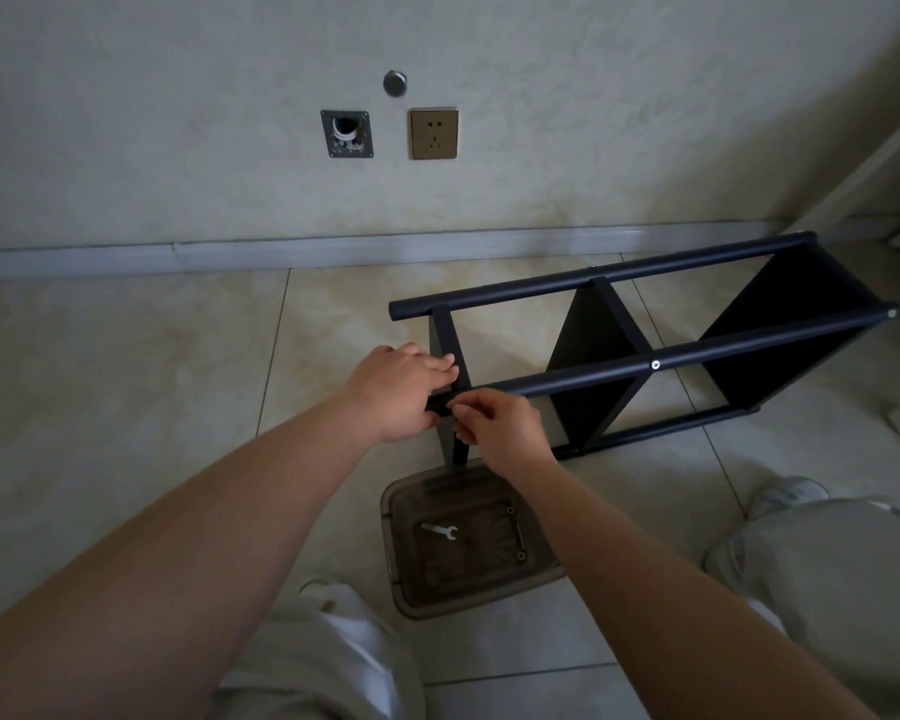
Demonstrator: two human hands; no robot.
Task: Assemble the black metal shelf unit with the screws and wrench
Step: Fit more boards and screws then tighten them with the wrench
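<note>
Wrench (pixel 439 531) in tray (pixel 536 576); black shelf unit (pixel 645 350) on side.

One head-worn wide-angle view, looking forward and down over both forearms. Floor tiles (pixel 126 366) fill the near field; the wall (pixel 178 122) with its socket (pixel 434 133) rises beyond. Edges bow. Hands close, mid-frame. No second view.

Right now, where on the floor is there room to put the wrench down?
Bare beige floor tiles lie left of the black metal shelf unit, up to the grey skirting board. It is crowded near the translucent plastic tray and both hands' grip.
</note>
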